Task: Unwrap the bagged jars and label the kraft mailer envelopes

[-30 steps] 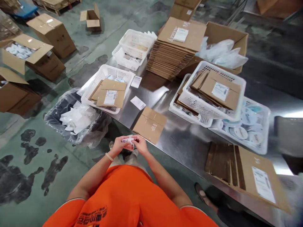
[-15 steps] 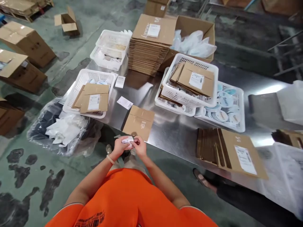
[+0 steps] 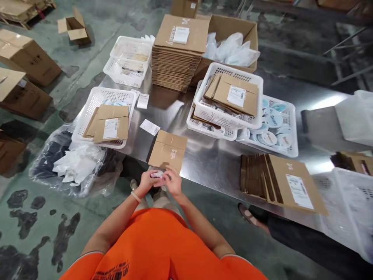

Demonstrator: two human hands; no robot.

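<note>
Holding a small label clamped between left hand fingers, near the flat carton. Now tilted more than a moment ago, beside more spread right hand fingers; apparently still being handled. Too blurred to read, or to tell whether pinched on the right.

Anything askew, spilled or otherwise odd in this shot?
Dark, irregular patches mark the green floor at lower left; whether spills or worn coating, I can't tell. On the table, the upper white basket sits offset over another basket.
</note>
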